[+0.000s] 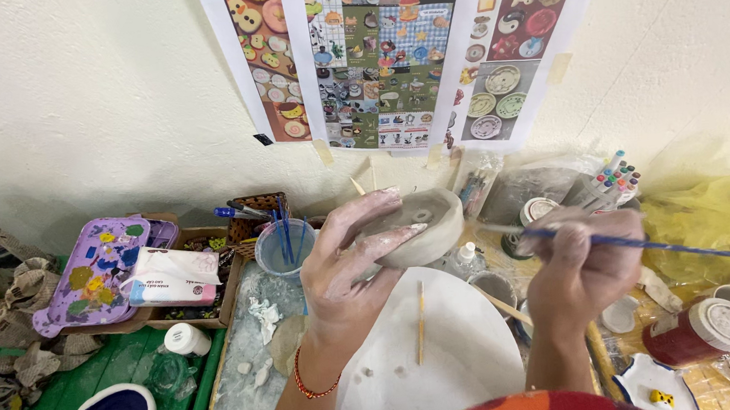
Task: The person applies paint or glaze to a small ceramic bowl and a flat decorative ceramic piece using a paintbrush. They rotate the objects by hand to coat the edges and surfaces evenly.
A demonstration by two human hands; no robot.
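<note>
Head view. Landmark: white board [461,352], round, lying on the table at bottom centre.

Left hand [348,270] is raised above the board's upper left edge, clay-smeared, an orange-red band on its wrist. It grips a grey clay bowl [422,227]: fingers curl around the near wall, thumb laid over the rim. The bowl is held in the air above the board's far edge, tilted, its opening turned toward the camera.

Right hand [579,263] is above the board's right edge, closed around a blue brush [642,243]. The handle runs out to the right, well past the board; the tip end points left at the bowl's right wall (contact cannot be told, the tip is too fine).

On the board: a thin wooden stick [421,321], lying roughly upright in the picture, and a few clay crumbs near the left edge.

Left of the board: a clear water cup [284,249] holding blue brushes, then a white tissue pack [173,278], then a purple palette [96,271] with paint blotches.

Right of the board: a red mug [716,326], lying tilted. Beyond the board's far right: a bundle of markers [612,181], caps up.

On the wall behind the board: three printed sheets [397,57] of ceramics pictures, taped.
</note>
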